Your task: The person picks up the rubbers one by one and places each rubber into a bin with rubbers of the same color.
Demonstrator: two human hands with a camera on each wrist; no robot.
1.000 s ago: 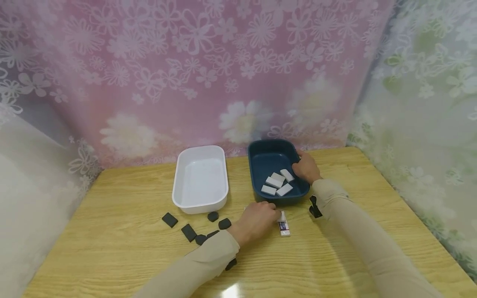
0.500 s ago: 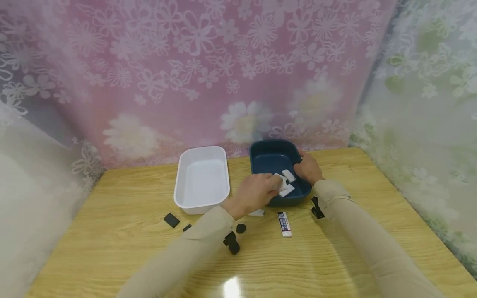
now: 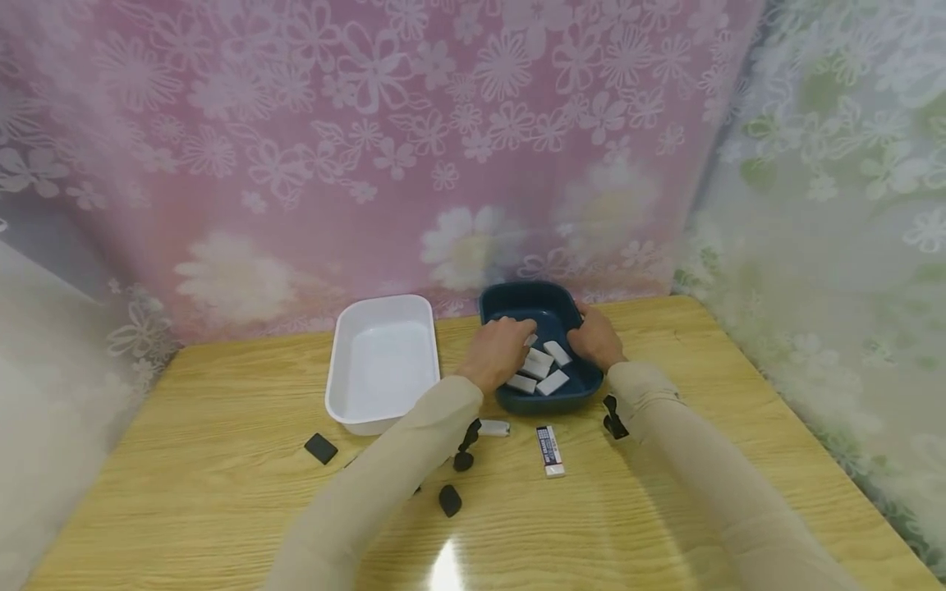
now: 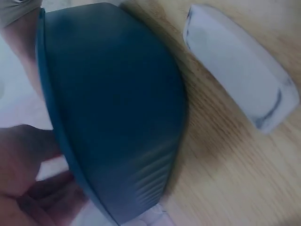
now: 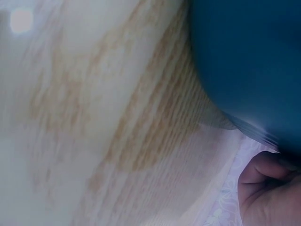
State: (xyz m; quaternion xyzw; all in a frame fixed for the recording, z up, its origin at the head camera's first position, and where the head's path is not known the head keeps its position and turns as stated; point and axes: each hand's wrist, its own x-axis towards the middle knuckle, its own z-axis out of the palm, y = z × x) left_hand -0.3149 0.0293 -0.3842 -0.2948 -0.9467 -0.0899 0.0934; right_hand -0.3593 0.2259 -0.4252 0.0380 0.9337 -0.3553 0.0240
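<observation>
My left hand [image 3: 498,353] is over the left side of the dark blue tub [image 3: 550,405], pinching a white eraser [image 3: 530,339] at its fingertips. The held eraser is mostly hidden in the head view. Several bare white erasers [image 3: 553,382] lie inside the tub. On the tub's right rim, my right hand [image 3: 595,336] grips the wall with its thumb inside. In the left wrist view, a used white eraser [image 4: 237,66] lies on the table beside the tub. A sleeved eraser [image 3: 549,451] with a dark printed wrapper lies in front of the tub.
An empty white tub [image 3: 369,428] stands left of the blue one. A black rectangular piece [image 3: 321,448] and a rounded black piece [image 3: 450,500] lie on the wooden table [image 3: 591,525]; my left forearm covers others. A floral curtain [image 3: 473,164] hangs behind.
My left hand has gone from the table in front of the blue tub, over its erasers, to its left side. My right hand keeps its grip on the rim.
</observation>
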